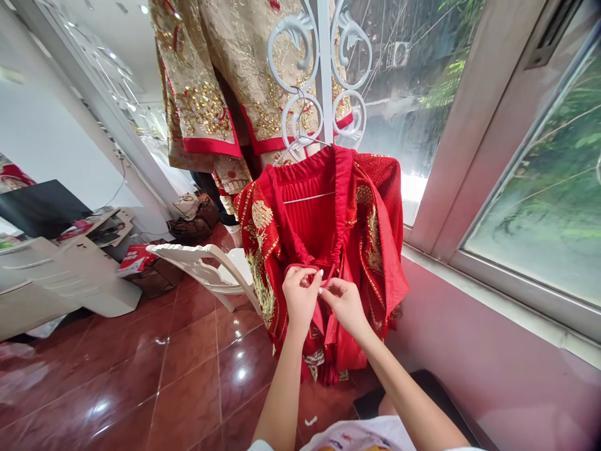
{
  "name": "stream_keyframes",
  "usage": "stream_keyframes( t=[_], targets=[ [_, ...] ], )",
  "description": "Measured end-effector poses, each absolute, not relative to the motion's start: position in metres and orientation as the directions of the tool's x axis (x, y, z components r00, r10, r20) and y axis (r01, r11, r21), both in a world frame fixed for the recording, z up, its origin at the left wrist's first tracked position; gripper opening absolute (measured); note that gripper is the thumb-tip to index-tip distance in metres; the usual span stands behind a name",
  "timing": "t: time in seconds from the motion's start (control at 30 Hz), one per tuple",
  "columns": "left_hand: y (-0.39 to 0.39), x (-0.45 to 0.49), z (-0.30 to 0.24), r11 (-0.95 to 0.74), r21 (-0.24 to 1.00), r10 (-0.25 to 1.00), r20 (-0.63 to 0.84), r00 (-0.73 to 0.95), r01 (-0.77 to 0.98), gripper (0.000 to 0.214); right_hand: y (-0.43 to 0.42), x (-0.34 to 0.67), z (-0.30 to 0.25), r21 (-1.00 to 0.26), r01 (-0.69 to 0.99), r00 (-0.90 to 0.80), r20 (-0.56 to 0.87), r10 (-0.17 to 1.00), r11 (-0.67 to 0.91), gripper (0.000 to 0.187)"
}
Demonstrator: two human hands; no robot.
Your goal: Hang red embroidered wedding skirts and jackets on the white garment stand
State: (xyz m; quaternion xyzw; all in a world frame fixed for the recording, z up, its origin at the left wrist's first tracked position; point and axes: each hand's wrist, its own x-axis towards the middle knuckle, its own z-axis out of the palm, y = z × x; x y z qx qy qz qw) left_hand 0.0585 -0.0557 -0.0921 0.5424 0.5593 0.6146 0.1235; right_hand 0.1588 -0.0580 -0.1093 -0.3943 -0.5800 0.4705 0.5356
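A red garment with gold embroidery [370, 232] hangs on a hanger from a white ornate metal stand [323, 75]. My left hand [300, 297] and my right hand [345, 300] meet at the front of the garment, just below its V neckline. Both hands pinch the red fabric edges there, fingers closed, almost touching each other. Whatever small fastening lies between the fingers is hidden. A gold and red embroidered robe [211, 81] hangs higher up behind the stand.
A white plastic chair [206, 266] stands left of the garment on the glossy red tiled floor [141, 376]. White furniture with clutter [70, 269] sits at far left. A pink wall with a window sill [493, 294] runs along the right.
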Motion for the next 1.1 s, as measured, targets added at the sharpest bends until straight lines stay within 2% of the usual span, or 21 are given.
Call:
stream_keyframes(
  t=[0.13, 0.2, 0.3, 0.47, 0.6, 0.7, 0.8, 0.87, 0.93, 0.97, 1.03, 1.07, 1.1],
  targets=[
    [-0.055, 0.067, -0.101, -0.35, 0.926, 0.792, 0.372, -0.483, 0.139, 0.011, -0.058, 0.158, -0.11, -0.96, 0.008, -0.128, 0.278, 0.952, 0.281, 0.016],
    [-0.056, 0.068, -0.101, -0.326, 0.945, 0.837, 0.275, -0.473, -0.027, 0.018, -0.059, 0.157, -0.11, -0.959, -0.012, -0.142, 0.283, 0.949, 0.284, 0.015],
    [-0.058, 0.064, -0.1, -0.279, 0.946, 0.886, 0.186, -0.426, -0.168, 0.029, -0.06, 0.156, -0.11, -0.956, -0.049, -0.146, 0.294, 0.945, 0.29, 0.014],
    [-0.063, 0.053, -0.109, -0.218, 0.858, 0.932, 0.041, -0.361, -0.464, 0.04, -0.06, 0.159, -0.108, -0.959, -0.067, -0.147, 0.284, 0.948, 0.277, 0.016],
    [-0.066, 0.05, -0.12, -0.292, 0.72, 0.915, 0.018, -0.404, -0.629, 0.029, -0.056, 0.159, -0.108, -0.965, -0.066, -0.181, 0.262, 0.948, 0.254, 0.016],
    [-0.073, 0.042, -0.112, -0.462, 0.671, 0.862, 0.187, -0.472, -0.579, 0.011, -0.052, 0.161, -0.104, -0.962, -0.016, -0.278, 0.267, 0.923, 0.273, 0.02],
    [-0.085, 0.022, -0.09, -0.631, 0.59, 0.771, 0.406, -0.491, -0.503, 0.011, -0.05, 0.17, -0.093, -0.951, 0.079, -0.393, 0.247, 0.886, 0.3, 0.016],
    [-0.094, 0.009, -0.074, -0.712, 0.524, 0.701, 0.487, -0.521, -0.468, 0.011, -0.048, 0.181, -0.083, -0.897, 0.251, -0.408, 0.242, 0.88, 0.363, 0.016],
    [-0.101, -0.001, -0.061, -0.778, 0.5, 0.624, 0.538, -0.567, -0.381, 0.012, -0.046, 0.191, -0.073, -0.747, 0.52, -0.351, 0.255, 0.901, 0.414, 0.02],
    [-0.102, -0.003, -0.057, -0.807, 0.517, 0.572, 0.566, -0.593, -0.284, 0.013, -0.045, 0.195, -0.068, -0.647, 0.642, -0.32, 0.26, 0.911, 0.41, 0.021],
    [-0.101, -0.001, -0.054, -0.773, 0.633, 0.51, 0.66, -0.552, 0.044, 0.018, -0.045, 0.202, -0.059, -0.481, 0.788, -0.301, 0.243, 0.922, 0.384, 0.018],
    [-0.098, 0.002, -0.054, -0.686, 0.679, 0.519, 0.709, -0.478, 0.262, 0.022, -0.047, 0.205, -0.055, -0.427, 0.817, -0.318, 0.227, 0.92, 0.388, 0.019],
    [-0.094, 0.005, -0.056, -0.565, 0.672, 0.556, 0.739, -0.38, 0.479, 0.026, -0.049, 0.207, -0.05, -0.385, 0.83, -0.343, 0.216, 0.914, 0.403, 0.022]
  ],
)
